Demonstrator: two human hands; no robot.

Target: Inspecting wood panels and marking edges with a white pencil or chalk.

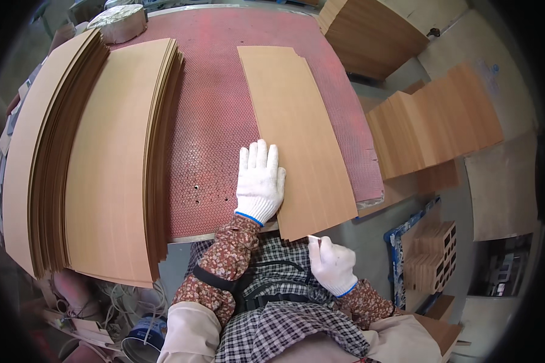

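Observation:
A long thin wooden panel (306,139) lies lengthwise on the red table, its near end jutting past the table's front edge. A few sheets seem stacked there, since a second corner shows at the far end. My left hand (260,181), in a white knit glove, is flat with fingers stretched out, touching the panel's left edge. Just off the near end, my gloved right hand (333,263) is closed, its fingertips at the panel's front edge. What those fingers hold, if anything, cannot be made out.
The table (209,121) has a red honeycomb-patterned top. Two tall panel stacks (112,157) fill its left side, with a wrapped roll (120,23) behind. Further wood stacks (436,121) stand to the right. Slotted wooden pieces (430,257) sit on a blue pallet; a blue bucket (145,336) is lower left.

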